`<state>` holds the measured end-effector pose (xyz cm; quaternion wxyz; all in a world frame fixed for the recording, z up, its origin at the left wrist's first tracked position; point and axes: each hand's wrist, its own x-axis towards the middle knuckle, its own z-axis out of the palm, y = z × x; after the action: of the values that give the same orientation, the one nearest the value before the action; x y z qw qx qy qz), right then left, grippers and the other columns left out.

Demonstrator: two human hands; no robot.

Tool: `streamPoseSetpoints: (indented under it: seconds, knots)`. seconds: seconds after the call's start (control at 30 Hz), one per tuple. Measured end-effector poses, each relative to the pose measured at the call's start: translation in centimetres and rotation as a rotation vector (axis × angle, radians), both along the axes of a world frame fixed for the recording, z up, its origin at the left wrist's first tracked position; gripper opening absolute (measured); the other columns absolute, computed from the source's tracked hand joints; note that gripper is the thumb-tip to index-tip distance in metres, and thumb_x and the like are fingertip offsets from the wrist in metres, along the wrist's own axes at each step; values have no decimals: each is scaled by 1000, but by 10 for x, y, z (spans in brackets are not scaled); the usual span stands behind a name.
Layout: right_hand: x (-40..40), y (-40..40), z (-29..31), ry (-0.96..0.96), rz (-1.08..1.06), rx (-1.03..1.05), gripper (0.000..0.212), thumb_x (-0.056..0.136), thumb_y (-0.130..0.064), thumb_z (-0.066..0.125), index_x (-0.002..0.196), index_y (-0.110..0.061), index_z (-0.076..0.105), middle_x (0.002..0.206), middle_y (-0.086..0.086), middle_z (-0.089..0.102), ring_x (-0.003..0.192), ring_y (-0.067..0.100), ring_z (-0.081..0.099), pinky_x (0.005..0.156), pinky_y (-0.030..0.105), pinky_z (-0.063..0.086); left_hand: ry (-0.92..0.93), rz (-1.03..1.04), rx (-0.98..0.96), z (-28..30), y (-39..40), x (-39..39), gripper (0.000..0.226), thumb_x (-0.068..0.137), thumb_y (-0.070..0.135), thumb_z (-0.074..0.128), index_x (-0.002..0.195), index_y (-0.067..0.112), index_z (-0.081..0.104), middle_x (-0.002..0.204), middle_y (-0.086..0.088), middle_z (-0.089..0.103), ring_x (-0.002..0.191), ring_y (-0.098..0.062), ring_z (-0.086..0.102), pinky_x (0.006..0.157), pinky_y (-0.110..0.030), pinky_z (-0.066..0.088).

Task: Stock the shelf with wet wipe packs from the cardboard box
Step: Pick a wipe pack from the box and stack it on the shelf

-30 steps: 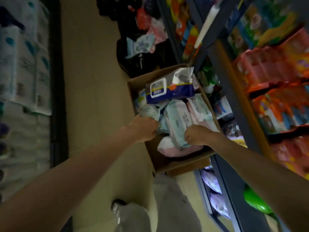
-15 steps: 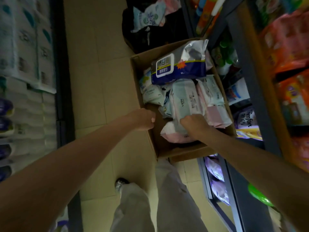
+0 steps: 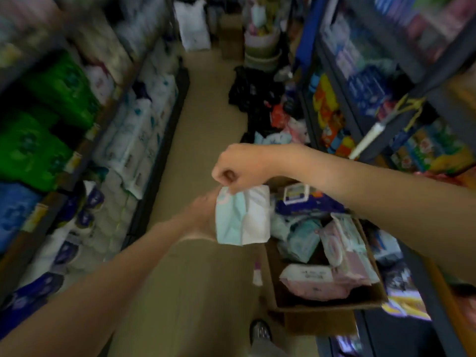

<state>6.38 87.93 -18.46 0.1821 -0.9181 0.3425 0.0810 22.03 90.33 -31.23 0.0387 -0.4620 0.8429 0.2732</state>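
A pale teal and white wet wipe pack [image 3: 242,217] hangs in the air above the aisle floor, left of the cardboard box [image 3: 332,304]. My right hand [image 3: 238,168] pinches its top edge from above. My left hand [image 3: 204,215] is against the pack's left side from behind; its fingers are hidden by the pack. The box stands on the floor against the right shelf [image 3: 422,276] and holds several more packs, among them a pink one [image 3: 313,280] at the front and a large blue one [image 3: 306,199] at the back.
Shelving with tissue and paper rolls [image 3: 128,140] lines the left side of the narrow aisle. Bags and loose goods [image 3: 257,96] lie on the floor beyond the box. My shoe [image 3: 260,331] is below the box.
Both hands have come up out of the box with one teal and white pack. The view has swung up from the box to look along the aisle.
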Motion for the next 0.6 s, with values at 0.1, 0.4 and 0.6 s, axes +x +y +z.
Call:
streamPoseSetpoints:
  seconds: [0.1, 0.4, 0.6]
  knots:
    - [78, -8, 68, -21, 171, -139, 12, 73, -9, 66, 67, -12, 56, 59, -8, 47, 57, 12, 46, 56, 14, 30, 233, 273, -137, 40, 13, 78, 129, 33, 68, 64, 145, 24, 19, 140, 13, 35, 130, -9, 36, 108, -32, 35]
    - [259, 10, 255, -331, 149, -437, 23, 85, -22, 65, 69, -13, 51, 62, -10, 47, 57, -3, 47, 55, 13, 34, 243, 596, -832, 253, 55, 309, 107, 36, 64, 58, 129, 13, 41, 124, -1, 46, 117, -21, 41, 97, -34, 34]
    - [337, 34, 314, -649, 113, -532, 23, 86, -16, 62, 108, -15, 56, 108, -1, 41, 101, 13, 46, 89, 29, 40, -249, 499, -1510, 370, 127, 398, 82, 55, 63, 57, 119, 12, 44, 115, -4, 52, 102, -21, 39, 86, -33, 28]
